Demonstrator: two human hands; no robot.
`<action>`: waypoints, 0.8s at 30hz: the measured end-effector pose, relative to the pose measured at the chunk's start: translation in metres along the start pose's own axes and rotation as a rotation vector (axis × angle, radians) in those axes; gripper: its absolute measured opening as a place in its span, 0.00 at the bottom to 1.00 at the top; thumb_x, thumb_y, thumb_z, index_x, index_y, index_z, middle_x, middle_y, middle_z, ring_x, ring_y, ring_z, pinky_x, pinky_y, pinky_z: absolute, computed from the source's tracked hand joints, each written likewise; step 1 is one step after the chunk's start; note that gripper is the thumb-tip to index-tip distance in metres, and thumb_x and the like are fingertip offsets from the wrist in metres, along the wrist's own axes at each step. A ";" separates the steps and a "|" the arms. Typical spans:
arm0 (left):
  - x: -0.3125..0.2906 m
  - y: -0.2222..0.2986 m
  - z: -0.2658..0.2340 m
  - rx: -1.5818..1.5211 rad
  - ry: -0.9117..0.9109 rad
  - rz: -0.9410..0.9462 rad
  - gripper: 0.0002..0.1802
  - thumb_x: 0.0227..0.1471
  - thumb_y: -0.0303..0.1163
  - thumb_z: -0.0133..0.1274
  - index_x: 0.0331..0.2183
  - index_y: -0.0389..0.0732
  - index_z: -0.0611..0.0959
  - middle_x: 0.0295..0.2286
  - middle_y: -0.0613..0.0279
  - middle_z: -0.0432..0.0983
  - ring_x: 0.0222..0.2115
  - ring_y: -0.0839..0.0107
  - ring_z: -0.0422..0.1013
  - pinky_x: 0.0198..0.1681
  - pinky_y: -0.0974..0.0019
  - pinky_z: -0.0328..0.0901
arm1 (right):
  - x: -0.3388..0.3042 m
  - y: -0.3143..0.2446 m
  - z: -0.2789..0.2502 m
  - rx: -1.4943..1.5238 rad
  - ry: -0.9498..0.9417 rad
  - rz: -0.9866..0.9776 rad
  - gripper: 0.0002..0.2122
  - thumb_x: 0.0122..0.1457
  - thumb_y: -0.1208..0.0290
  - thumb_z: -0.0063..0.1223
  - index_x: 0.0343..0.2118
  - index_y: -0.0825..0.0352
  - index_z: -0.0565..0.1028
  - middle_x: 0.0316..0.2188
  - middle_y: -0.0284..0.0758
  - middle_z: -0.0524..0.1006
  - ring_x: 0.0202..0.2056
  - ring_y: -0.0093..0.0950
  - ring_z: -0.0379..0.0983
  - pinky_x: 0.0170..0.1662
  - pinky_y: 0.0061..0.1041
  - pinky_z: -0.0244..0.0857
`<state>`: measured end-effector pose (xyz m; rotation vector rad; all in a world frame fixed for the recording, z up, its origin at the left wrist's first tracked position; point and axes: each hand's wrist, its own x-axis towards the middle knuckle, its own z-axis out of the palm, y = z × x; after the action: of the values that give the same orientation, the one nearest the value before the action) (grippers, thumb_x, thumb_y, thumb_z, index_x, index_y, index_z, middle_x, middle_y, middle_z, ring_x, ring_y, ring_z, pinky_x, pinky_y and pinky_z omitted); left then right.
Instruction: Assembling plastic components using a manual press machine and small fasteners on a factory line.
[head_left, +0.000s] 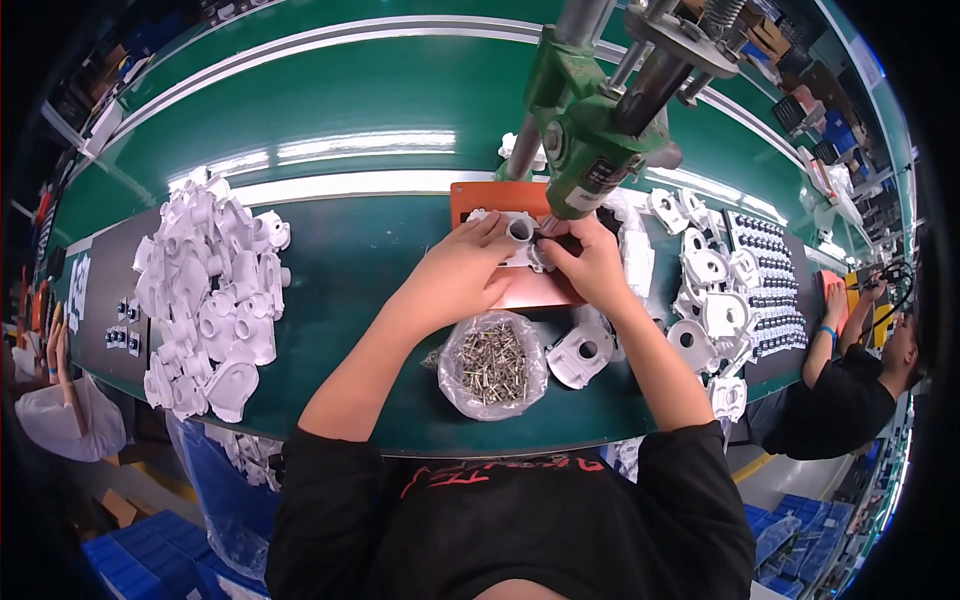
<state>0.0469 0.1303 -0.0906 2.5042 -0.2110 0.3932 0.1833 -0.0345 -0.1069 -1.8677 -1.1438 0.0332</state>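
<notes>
A white plastic housing [519, 231] with a round collar sits on the orange plate [545, 290] beneath the green press [590, 165]. My left hand [465, 262] holds the housing's left side, fingers curled over it. My right hand [592, 262] is at its right side, just under the press tip. Its thumb and fingers are pinched together; whatever lies between them is too small to make out. Between my forearms stands a bag-lined bowl [458, 388] full of small metal screws or pins [492, 362]. Another white housing [580, 355] lies to the bowl's right.
A tall heap of white housings [210, 290] covers the left of the green table [350, 260]. More housings [705, 265] lie on the right, beside rows of small black parts [770, 285]. Co-workers [840, 370] sit at both ends. Blue bins [150, 555] stand below.
</notes>
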 end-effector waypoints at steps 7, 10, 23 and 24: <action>-0.002 -0.006 0.002 0.014 -0.022 -0.016 0.22 0.42 0.31 0.55 0.40 0.33 0.72 0.47 0.41 0.66 0.54 0.51 0.59 0.57 0.55 0.54 | -0.003 -0.006 0.004 -0.045 0.062 -0.055 0.05 0.47 0.78 0.56 0.28 0.71 0.74 0.32 0.39 0.74 0.33 0.36 0.73 0.37 0.27 0.66; -0.003 -0.007 0.005 0.035 -0.009 -0.007 0.22 0.43 0.31 0.55 0.41 0.33 0.71 0.48 0.41 0.66 0.54 0.51 0.59 0.58 0.55 0.54 | -0.005 -0.007 0.006 -0.104 0.073 -0.079 0.04 0.46 0.80 0.56 0.26 0.71 0.74 0.31 0.39 0.74 0.33 0.37 0.73 0.37 0.28 0.67; -0.003 -0.005 -0.001 -0.062 -0.102 -0.058 0.32 0.43 0.30 0.54 0.49 0.26 0.64 0.45 0.43 0.68 0.56 0.49 0.55 0.60 0.54 0.50 | -0.008 -0.017 -0.001 -0.414 -0.045 -0.349 0.09 0.46 0.75 0.56 0.32 0.69 0.76 0.35 0.38 0.77 0.40 0.36 0.71 0.44 0.34 0.62; -0.003 -0.006 -0.001 -0.116 -0.111 -0.084 0.33 0.43 0.29 0.54 0.49 0.25 0.63 0.45 0.43 0.69 0.56 0.49 0.54 0.60 0.54 0.50 | -0.011 -0.019 -0.002 -0.434 -0.072 -0.342 0.11 0.46 0.74 0.55 0.34 0.70 0.76 0.38 0.38 0.76 0.43 0.36 0.70 0.46 0.35 0.60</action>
<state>0.0455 0.1358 -0.0939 2.4131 -0.1669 0.2019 0.1645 -0.0410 -0.0966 -2.0219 -1.6044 -0.3704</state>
